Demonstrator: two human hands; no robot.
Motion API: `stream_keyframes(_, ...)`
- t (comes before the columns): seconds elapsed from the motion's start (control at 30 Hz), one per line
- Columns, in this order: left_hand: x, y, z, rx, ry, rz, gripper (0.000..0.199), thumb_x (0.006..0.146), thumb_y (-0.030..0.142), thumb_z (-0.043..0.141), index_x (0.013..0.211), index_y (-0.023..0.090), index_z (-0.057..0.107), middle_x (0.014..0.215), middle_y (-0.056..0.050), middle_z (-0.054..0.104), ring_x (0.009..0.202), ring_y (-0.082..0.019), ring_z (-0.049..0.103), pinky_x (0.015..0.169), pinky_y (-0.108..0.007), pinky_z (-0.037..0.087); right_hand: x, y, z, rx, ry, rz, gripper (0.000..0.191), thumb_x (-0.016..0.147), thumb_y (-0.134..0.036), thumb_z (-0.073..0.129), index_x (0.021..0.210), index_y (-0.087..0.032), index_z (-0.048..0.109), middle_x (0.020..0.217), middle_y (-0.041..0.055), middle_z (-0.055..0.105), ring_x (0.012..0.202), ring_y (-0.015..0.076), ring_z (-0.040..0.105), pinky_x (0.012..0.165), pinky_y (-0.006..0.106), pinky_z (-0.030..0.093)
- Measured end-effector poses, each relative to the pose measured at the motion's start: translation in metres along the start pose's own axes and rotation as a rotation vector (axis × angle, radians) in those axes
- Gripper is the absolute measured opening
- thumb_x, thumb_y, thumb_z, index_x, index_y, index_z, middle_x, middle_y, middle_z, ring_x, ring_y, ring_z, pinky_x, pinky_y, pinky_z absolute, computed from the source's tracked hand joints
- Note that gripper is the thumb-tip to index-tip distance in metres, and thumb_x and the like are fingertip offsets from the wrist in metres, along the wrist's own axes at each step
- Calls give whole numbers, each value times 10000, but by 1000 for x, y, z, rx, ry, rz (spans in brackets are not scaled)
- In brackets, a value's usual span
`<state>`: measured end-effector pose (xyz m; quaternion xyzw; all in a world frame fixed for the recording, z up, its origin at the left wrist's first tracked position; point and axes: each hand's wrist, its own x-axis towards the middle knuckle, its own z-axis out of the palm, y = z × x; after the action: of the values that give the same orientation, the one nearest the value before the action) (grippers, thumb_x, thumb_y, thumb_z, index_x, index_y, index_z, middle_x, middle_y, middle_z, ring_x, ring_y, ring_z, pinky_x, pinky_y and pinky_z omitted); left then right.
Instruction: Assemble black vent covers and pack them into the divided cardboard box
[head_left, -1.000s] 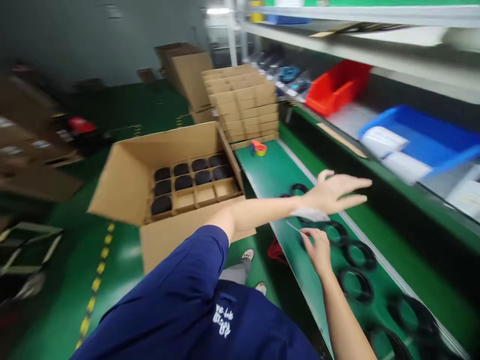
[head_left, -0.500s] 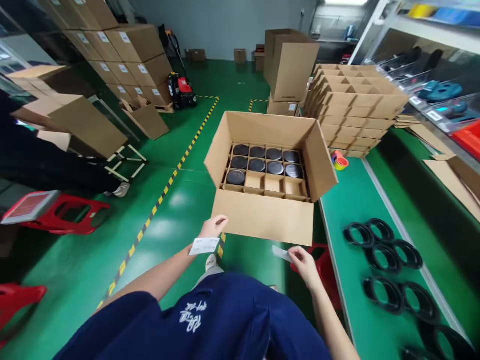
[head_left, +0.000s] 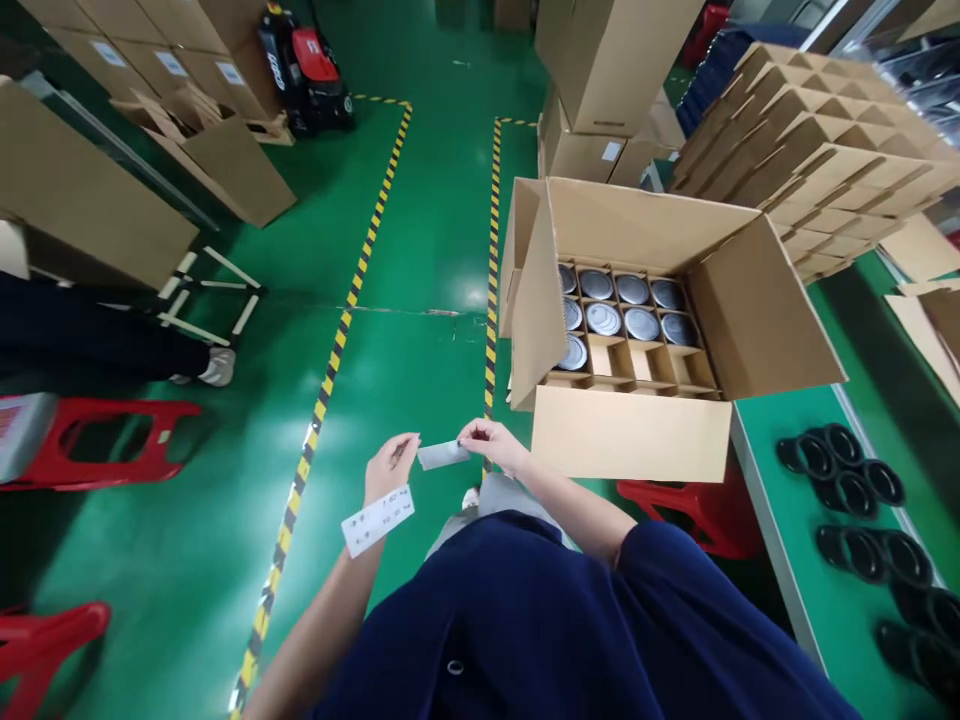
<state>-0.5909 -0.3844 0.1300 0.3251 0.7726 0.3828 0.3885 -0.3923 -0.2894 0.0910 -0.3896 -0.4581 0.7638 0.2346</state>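
Observation:
A small strip-like white label (head_left: 442,455) is stretched between my hands in front of my body. My right hand (head_left: 491,442) pinches its right end. The closed fingertips of my left hand (head_left: 391,468) meet its left end. Across my left wrist lies a larger white label (head_left: 377,520) with dark handwriting. To the right of my hands stands an open cardboard box (head_left: 630,432), its flaps spread. Inside, cardboard dividers (head_left: 651,350) form cells; several hold round, dark containers with shiny tops (head_left: 642,323), and three front cells show bare cardboard.
Black rings (head_left: 855,495) lie on the green bench (head_left: 780,425) at right, with stacked dividers (head_left: 832,140) behind. A red stool (head_left: 697,510) is under the box. At left are another red stool (head_left: 127,440), a person's leg (head_left: 97,330) and a red-black pallet truck (head_left: 311,60).
My right hand has moved left with its label and met my left hand. My view has turned down and left, so the box appears farther right.

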Motion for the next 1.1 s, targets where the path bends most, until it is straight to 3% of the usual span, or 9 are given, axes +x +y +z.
stream_keyframes(0.17,100,30,-3,-8,-235,21,643,814,730,581,1116,183,732,1082,-125,755,1006,-297,695,842,-361,553,56,-9,1,170,155,-10,469,641,-590,854,845,-209,671,763,-26,588,715,127,526,701,267,432)
stream_keyframes(0.27,167,56,4,41,-375,40,660,780,784,591,982,177,756,983,-122,761,889,-285,703,725,-340,542,96,-16,-5,276,268,-51,485,630,-593,866,839,-205,663,741,-26,575,703,132,528,687,272,431)
stream_keyframes(0.37,235,85,6,96,-495,61,658,694,816,661,840,180,741,865,-107,749,822,-271,699,702,-336,540,144,-28,-8,379,384,-88,505,591,-601,879,795,-200,649,686,-34,558,653,130,508,656,273,423)
stream_keyframes(0.57,340,130,7,96,-631,70,524,663,655,795,890,190,711,885,-85,743,855,-245,700,748,-323,554,217,-68,-5,492,599,-153,460,584,-556,873,794,-208,657,785,-18,639,724,140,557,703,271,448)
stream_keyframes(0.7,392,151,24,84,-745,98,442,590,501,877,824,191,667,813,-77,724,802,-236,702,733,-333,561,243,-90,-3,491,766,-223,411,615,-531,856,795,-206,680,797,-6,658,759,158,582,711,273,445)
stream_keyframes(0.8,430,156,43,142,-894,144,393,577,413,894,801,189,662,799,-81,725,800,-243,711,746,-351,573,260,-87,6,527,956,-292,389,622,-507,856,791,-197,695,770,5,658,736,160,572,690,274,428)
stream_keyframes(0.93,465,144,67,257,-1132,178,360,609,374,884,812,175,664,818,-90,729,816,-244,718,778,-361,583,280,-67,37,611,1244,-345,375,615,-485,854,780,-190,690,752,4,661,707,155,562,682,278,431)
stream_keyframes(1.1,474,118,91,333,-1357,185,421,596,331,894,905,150,671,870,-108,736,879,-255,724,821,-368,595,293,-41,69,615,1572,-336,392,614,-507,826,796,-194,675,765,4,671,730,158,581,725,291,461)
